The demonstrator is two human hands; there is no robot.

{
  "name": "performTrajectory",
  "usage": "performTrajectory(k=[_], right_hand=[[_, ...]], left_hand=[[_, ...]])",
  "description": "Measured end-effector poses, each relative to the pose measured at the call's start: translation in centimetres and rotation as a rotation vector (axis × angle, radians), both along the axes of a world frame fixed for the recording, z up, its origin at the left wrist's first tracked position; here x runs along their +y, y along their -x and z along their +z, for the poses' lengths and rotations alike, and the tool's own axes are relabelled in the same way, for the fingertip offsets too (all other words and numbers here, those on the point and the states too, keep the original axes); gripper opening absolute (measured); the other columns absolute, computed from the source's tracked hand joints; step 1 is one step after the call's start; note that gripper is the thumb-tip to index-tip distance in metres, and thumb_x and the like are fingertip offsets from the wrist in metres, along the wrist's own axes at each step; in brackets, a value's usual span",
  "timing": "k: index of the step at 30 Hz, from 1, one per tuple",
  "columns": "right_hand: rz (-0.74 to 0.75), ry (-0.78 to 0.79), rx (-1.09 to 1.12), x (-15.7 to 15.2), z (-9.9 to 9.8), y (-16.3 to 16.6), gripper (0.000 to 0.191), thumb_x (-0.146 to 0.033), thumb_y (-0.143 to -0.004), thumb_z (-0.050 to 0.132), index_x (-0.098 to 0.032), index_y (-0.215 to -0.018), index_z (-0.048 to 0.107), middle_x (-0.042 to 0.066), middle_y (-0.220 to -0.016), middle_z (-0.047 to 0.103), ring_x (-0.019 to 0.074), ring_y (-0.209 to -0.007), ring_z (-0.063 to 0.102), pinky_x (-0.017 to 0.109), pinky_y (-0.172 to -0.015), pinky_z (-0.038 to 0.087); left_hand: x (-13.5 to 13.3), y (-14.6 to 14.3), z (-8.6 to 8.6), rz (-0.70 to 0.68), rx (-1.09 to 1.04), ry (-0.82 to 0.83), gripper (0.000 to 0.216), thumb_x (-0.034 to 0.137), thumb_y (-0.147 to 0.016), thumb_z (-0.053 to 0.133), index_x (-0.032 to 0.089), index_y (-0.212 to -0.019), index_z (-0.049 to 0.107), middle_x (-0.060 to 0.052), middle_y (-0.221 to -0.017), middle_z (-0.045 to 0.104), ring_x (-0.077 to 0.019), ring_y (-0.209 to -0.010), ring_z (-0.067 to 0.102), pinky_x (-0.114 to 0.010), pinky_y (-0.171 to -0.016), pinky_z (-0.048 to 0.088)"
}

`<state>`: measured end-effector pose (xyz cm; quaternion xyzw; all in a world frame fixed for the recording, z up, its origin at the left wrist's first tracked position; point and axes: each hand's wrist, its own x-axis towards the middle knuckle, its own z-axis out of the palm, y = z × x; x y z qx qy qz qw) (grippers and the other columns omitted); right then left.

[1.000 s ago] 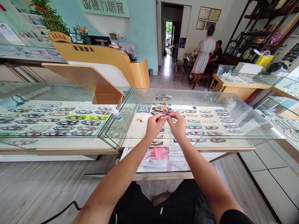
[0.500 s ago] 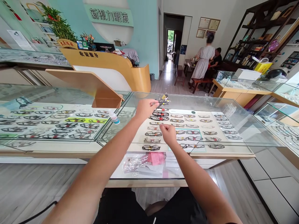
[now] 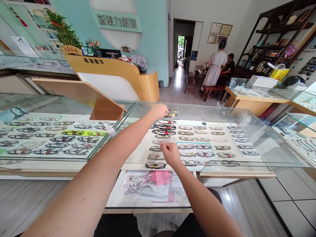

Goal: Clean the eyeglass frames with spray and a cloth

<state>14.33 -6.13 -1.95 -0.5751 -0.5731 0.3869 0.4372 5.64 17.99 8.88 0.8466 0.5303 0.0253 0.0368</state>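
Observation:
My left hand (image 3: pixel 159 111) reaches to the far side of the glass display counter (image 3: pixel 214 113). Its fingers are closed at the near end of a pair of glasses (image 3: pixel 172 114) with yellow on the lenses. Dark-framed glasses (image 3: pixel 165 127) with red tags lie just below it in a column. My right hand (image 3: pixel 171 153) is curled closed above the lower part of that column, beside a pair of clear-framed glasses (image 3: pixel 156 157). What its fingers hold, if anything, is hidden. Black glasses (image 3: pixel 155 165) with a yellow tag lie at the column's near end.
An open drawer (image 3: pixel 115 199) in front of me holds plastic bags (image 3: pixel 138 182) and pink paper (image 3: pixel 163 177). To the left stand a tilted wooden board (image 3: pixel 74 89) and a small white bottle (image 3: pixel 110 129). Two people (image 3: pixel 216 67) are at a table farther back.
The glasses in my left hand have come down from a raised position onto the far end of the column. My right hand has shifted slightly left and nearer. The view has tilted a little.

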Motion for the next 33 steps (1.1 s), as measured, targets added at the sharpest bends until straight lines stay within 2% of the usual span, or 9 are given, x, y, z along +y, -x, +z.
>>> performTrajectory(k=[7, 14, 17, 21, 25, 28, 33], right_hand=[[0.002, 0.021, 0.014, 0.3, 0.1, 0.2, 0.057, -0.052, -0.102, 0.054, -0.024, -0.061, 0.026, -0.005, -0.059, 0.023, 0.0134, -0.061, 0.024, 0.032, -0.06, 0.021], [-0.002, 0.038, 0.043, 0.9, 0.0, 0.4, 0.058, -0.047, -0.102, 0.058, -0.024, -0.06, 0.025, -0.004, -0.06, 0.022, 0.0139, -0.061, 0.025, 0.033, -0.059, 0.021], [0.006, 0.048, 0.019, 0.8, 0.1, 0.4, 0.058, -0.046, -0.103, 0.058, -0.025, -0.06, 0.024, -0.004, -0.06, 0.021, 0.0143, -0.061, 0.024, 0.033, -0.058, 0.02], [0.023, 0.056, 0.022, 0.6, 0.4, 0.4, 0.059, -0.043, -0.104, 0.057, -0.024, -0.06, 0.022, -0.004, -0.061, 0.02, 0.014, -0.06, 0.021, 0.033, -0.059, 0.019], [0.029, 0.1, 0.019, 0.6, 0.7, 0.4, 0.063, -0.043, -0.105, 0.058, -0.025, -0.058, 0.021, -0.004, -0.06, 0.018, 0.0137, -0.06, 0.02, 0.032, -0.057, 0.018], [0.022, 0.106, 0.026, 0.6, 0.6, 0.4, 0.063, -0.043, -0.105, 0.058, -0.024, -0.058, 0.021, -0.004, -0.06, 0.019, 0.0135, -0.06, 0.02, 0.032, -0.057, 0.017], [0.014, 0.067, 0.064, 0.9, 0.1, 0.5, 0.062, -0.044, -0.105, 0.058, -0.024, -0.058, 0.023, -0.004, -0.06, 0.02, 0.0134, -0.06, 0.02, 0.034, -0.058, 0.017]], left_hand=[[2.8, -0.8, -2.2, -0.009, 0.046, 0.046, 0.028, 0.037, -0.074, 0.083, 0.028, -0.099, 0.092, -0.012, -0.115, 0.087, -0.0322, -0.109, 0.077, -0.034, -0.088, 0.056], [4.4, -0.9, -4.0, -0.023, 0.096, 0.086, 0.029, 0.039, -0.071, 0.085, 0.031, -0.098, 0.092, -0.011, -0.106, 0.088, -0.0308, -0.103, 0.079, -0.034, -0.085, 0.056], [4.8, -1.0, -3.9, -0.026, 0.109, 0.104, 0.028, 0.039, -0.069, 0.086, 0.029, -0.095, 0.092, -0.011, -0.106, 0.088, -0.0292, -0.097, 0.078, -0.033, -0.082, 0.056], [5.4, -1.1, -3.0, -0.035, 0.11, 0.111, 0.025, 0.038, -0.068, 0.087, 0.029, -0.091, 0.092, -0.008, -0.102, 0.088, -0.0268, -0.096, 0.077, -0.03, -0.08, 0.054], [6.2, -1.4, -2.4, -0.022, 0.088, 0.077, 0.029, 0.038, -0.07, 0.085, 0.029, -0.097, 0.091, -0.008, -0.107, 0.088, -0.0261, -0.101, 0.076, -0.029, -0.084, 0.053], [6.6, -2.0, -2.6, -0.004, 0.075, 0.059, 0.032, 0.039, -0.069, 0.087, 0.028, -0.099, 0.091, -0.011, -0.106, 0.087, -0.0291, -0.104, 0.076, -0.033, -0.089, 0.053], [6.6, -2.8, -3.2, 0.007, 0.064, 0.057, 0.032, 0.041, -0.065, 0.09, 0.026, -0.093, 0.089, -0.015, -0.093, 0.083, -0.033, -0.106, 0.075, -0.038, -0.095, 0.052]])
